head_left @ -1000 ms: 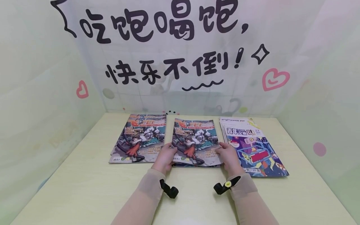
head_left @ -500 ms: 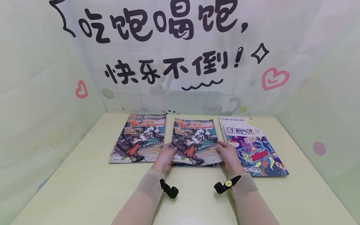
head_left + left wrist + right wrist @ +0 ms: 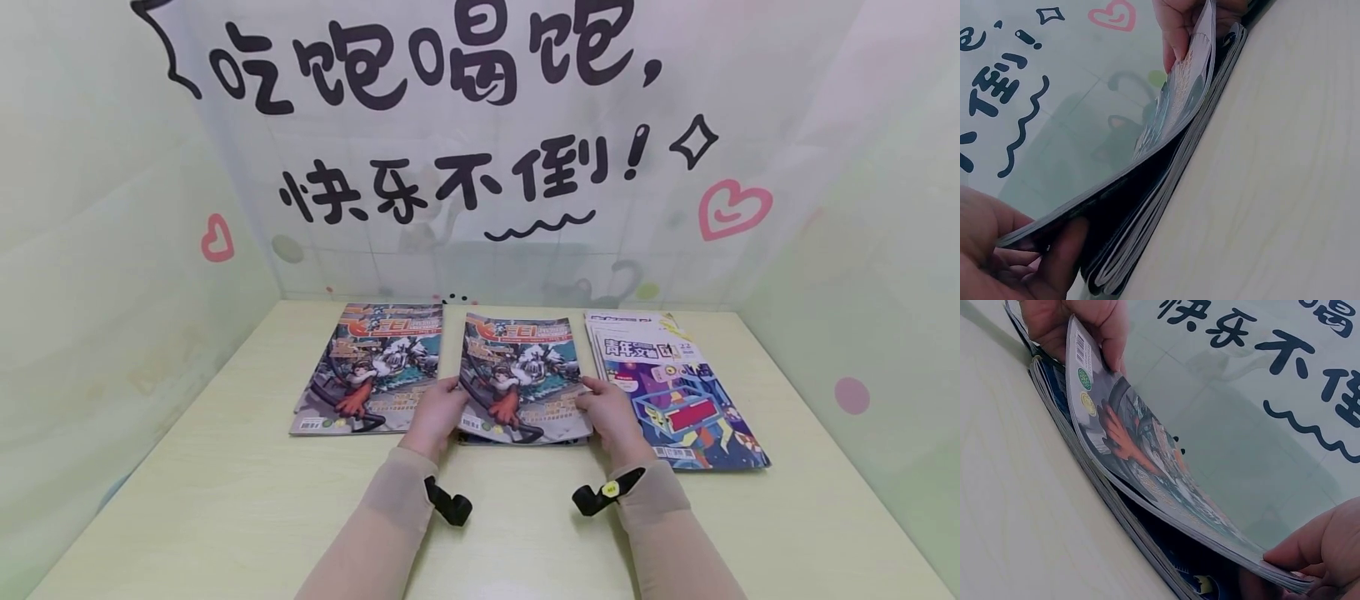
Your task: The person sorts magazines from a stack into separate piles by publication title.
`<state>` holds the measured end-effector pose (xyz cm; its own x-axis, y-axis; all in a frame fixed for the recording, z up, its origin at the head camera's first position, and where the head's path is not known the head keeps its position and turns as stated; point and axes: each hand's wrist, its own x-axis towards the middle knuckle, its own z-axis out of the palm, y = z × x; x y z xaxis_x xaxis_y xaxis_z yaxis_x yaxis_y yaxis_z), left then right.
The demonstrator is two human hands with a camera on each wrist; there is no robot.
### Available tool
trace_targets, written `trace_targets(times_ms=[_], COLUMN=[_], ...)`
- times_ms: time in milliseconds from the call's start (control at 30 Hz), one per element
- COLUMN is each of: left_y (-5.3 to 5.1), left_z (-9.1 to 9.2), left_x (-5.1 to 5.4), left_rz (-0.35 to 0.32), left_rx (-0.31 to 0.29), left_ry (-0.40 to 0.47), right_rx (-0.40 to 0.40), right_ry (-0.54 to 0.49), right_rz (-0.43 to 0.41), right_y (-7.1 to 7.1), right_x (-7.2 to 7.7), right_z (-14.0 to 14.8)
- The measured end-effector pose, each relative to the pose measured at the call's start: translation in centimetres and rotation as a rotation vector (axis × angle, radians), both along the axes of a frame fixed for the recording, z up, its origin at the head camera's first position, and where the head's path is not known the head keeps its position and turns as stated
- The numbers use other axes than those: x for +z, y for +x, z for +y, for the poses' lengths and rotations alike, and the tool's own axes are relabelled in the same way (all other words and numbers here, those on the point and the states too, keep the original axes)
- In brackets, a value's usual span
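In the middle of the head view, a magazine [image 3: 525,379] with a red-gloved figure on its cover is held by both hands. My left hand [image 3: 437,414] pinches its left edge, the thumb side above and fingers underneath. At the right edge my right hand [image 3: 617,421] pinches it likewise. Its sides are raised and its middle sags, as the right wrist view shows. Under it lies a stack of magazines [image 3: 1141,244], mostly hidden, with dark covers. A gap shows between the stack and the raised sides.
Left of the hands lies a pile of magazines [image 3: 375,375] with the same cover. To the right, another pile [image 3: 686,408] has a purple-blue cover on top. The pale wooden table [image 3: 517,533] meets a printed backdrop [image 3: 420,267] behind the piles.
My left hand has shifted slightly left, and its thumb covers less of the cover. The magazine has moved very little; the right hand keeps its place.
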<state>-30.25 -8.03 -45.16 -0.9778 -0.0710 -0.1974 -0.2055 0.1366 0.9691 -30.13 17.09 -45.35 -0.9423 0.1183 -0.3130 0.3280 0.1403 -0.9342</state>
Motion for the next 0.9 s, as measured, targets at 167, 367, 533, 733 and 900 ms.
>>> trace_targets(times_ms=[167, 367, 533, 733, 900], left_y=[0.05, -0.09, -0.14, -0.27, -0.3], left_z=[-0.12, -0.34, -0.49, -0.62, -0.72], left_x=[0.08, -0.26, -0.39, -0.51, -0.26], left_rz=[-0.008, -0.001, 0.008, 0.005, -0.008], left_rx=[-0.008, -0.017, -0.012, 0.002, 0.024], left_ry=[-0.018, -0.056, -0.051, -0.015, 0.012], right_rx=[0.0, -0.018, -0.047, -0.076, -0.083], right_ry=[0.017, 0.0, -0.028, -0.045, -0.061], right_rz=[0.001, 0.005, 0.031, 0.027, 0.035], right_y=[0.06, 0.12, 0.0, -0.12, -0.19], right_x=[-0.05, -0.07, -0.03, -0.04, 0.06], right_z=[-0.07, -0.07, -0.09, -0.17, -0.19])
